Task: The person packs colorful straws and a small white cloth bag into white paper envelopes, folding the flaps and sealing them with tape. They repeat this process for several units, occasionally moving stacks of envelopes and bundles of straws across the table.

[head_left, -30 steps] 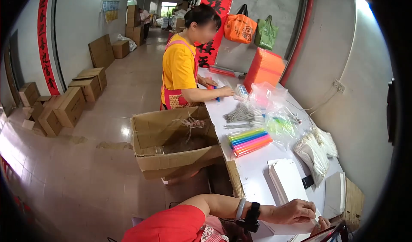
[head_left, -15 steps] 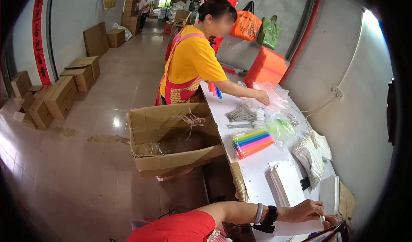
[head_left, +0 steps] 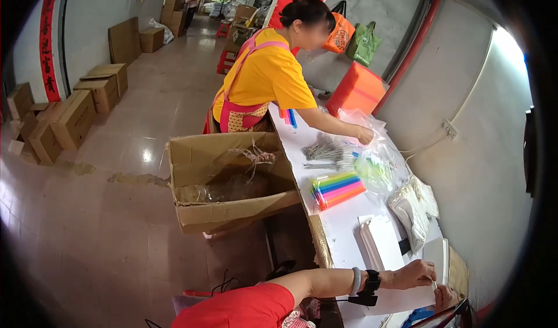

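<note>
Left hand: fingers narrowed, pinching the edge of a white card; card sits on the near side of the stack. Right hand: at the same edge, finger grip cannot be told. Tubes beyond the stack; white bundle right of it.

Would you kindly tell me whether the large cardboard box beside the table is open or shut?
Open: the cardboard box has no cover over its top, and clear plastic shows inside.
</note>
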`<move>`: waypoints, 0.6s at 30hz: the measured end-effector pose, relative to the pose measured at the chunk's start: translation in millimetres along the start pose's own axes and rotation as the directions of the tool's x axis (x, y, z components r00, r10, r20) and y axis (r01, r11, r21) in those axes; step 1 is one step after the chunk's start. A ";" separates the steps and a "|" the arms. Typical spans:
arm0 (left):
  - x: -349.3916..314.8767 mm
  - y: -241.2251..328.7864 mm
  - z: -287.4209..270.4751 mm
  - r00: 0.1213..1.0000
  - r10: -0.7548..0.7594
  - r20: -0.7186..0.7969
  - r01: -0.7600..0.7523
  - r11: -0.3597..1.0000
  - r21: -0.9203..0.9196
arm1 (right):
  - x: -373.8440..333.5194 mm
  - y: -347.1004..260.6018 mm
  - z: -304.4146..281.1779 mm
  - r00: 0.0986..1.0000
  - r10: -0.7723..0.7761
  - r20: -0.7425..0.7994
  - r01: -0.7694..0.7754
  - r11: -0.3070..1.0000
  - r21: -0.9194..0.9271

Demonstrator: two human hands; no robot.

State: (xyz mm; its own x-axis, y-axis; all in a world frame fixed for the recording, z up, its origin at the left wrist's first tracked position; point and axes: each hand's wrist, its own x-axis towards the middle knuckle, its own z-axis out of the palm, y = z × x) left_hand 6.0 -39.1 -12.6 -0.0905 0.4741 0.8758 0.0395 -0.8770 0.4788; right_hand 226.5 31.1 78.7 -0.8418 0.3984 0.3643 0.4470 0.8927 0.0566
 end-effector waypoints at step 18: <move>7.9 0.1 -9.2 0.997 0.068 0.044 -0.071 0.995 0.072 | -12.9 15.3 -7.7 0.792 -0.567 -0.226 0.532 0.823 -0.199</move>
State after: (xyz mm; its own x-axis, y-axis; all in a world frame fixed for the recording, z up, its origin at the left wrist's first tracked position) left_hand -3.8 -36.1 -6.3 -0.0432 0.4166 0.9080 0.1173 -0.9005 0.4188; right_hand 246.5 38.1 82.1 -0.8519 -0.2378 0.4667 -0.0194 0.9047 0.4255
